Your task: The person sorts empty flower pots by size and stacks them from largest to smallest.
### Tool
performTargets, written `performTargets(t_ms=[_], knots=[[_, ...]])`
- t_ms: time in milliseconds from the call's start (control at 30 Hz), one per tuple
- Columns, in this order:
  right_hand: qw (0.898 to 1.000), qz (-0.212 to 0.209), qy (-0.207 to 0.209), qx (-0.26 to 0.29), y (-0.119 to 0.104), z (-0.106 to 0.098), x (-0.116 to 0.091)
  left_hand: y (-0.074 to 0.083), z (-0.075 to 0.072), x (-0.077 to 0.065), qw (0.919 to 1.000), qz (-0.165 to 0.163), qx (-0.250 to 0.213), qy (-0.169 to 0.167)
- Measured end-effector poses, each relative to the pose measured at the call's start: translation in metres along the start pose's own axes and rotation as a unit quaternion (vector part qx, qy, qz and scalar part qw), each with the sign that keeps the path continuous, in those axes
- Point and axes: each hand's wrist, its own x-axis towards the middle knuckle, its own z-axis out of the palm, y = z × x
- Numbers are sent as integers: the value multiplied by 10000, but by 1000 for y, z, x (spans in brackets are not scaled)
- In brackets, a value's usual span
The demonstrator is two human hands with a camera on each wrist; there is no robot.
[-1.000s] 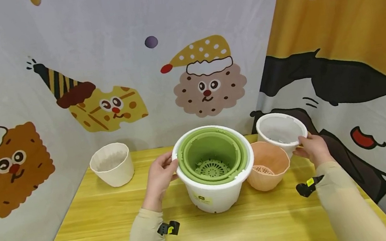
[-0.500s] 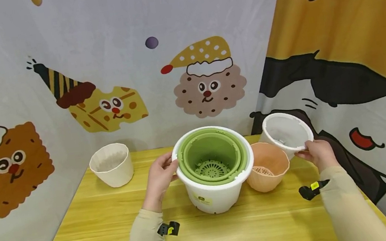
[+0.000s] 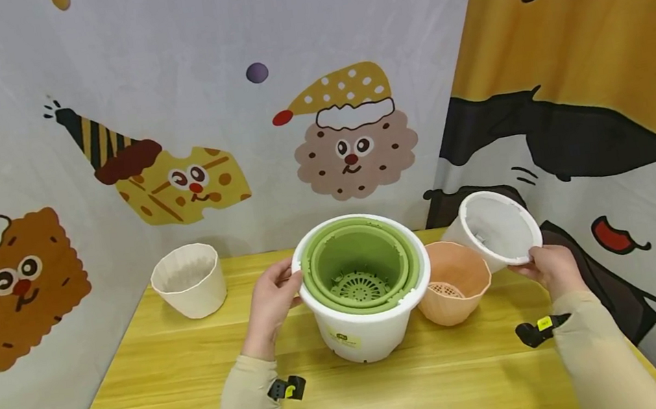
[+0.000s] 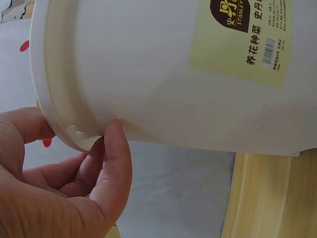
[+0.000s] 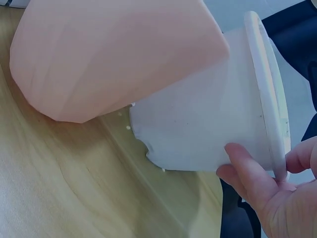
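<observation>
My left hand (image 3: 272, 299) pinches the left rim of a large white flowerpot (image 3: 365, 338), which stands upright in the middle with green pots (image 3: 360, 255) nested inside. A yellow-green label (image 4: 242, 44) is on its wall in the left wrist view. At the right, my right hand (image 3: 551, 268) grips the rim of a smaller white flowerpot (image 3: 495, 227), thumb on one side and fingers against the outer wall. That pot leans to the right. Between the two white pots stands a peach flowerpot (image 3: 451, 271) with a perforated bottom, hiding part of the smaller one.
A cream faceted pot (image 3: 192, 284) stands at the back left of the wooden table (image 3: 161, 399). Cartoon-printed cloth (image 3: 190, 57) hangs close behind the table and along its right side.
My right hand has moved to the right, and the smaller white flowerpot has shifted and tilted further that way. My left hand and the large flowerpot stay put.
</observation>
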Motion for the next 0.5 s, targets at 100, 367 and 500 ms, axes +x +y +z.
performTargets(t_ms=[100, 367, 500], knots=[[9999, 55, 7, 148, 1, -2, 0, 0, 0, 0, 10000, 44, 6, -23], [9995, 145, 109, 272, 6, -8, -2, 1, -1, -1, 10000, 27, 9, -68], [9993, 215, 158, 280, 10, -12, 1, 0, -1, -1, 10000, 30, -4, -49]])
